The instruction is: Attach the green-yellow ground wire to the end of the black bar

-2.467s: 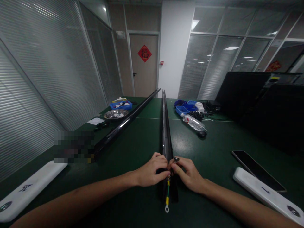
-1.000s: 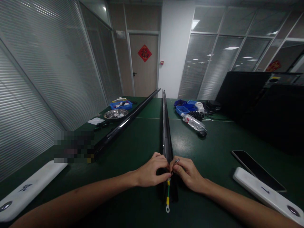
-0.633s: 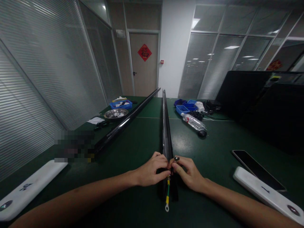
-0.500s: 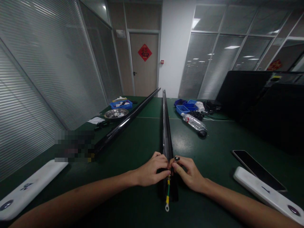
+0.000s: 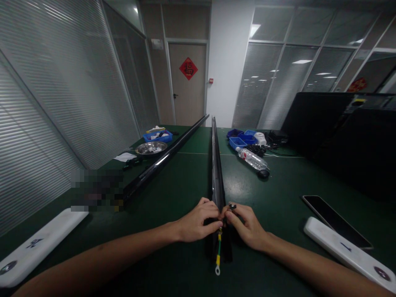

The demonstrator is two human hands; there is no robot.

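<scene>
The rail [image 5: 217, 179] is running away from both hands, the left [image 5: 198, 222] curled at the wire's [image 5: 219, 248] top, hold hidden, the right [image 5: 246, 226] pinching a metal piece [image 5: 232, 206].

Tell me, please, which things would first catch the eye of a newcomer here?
The left hand and right hand come first, close together over the near part of the central dark rail. Just below them in the picture, a green wire with yellow sleeves stands out. Far behind, a red diamond sign is on the door.
</scene>
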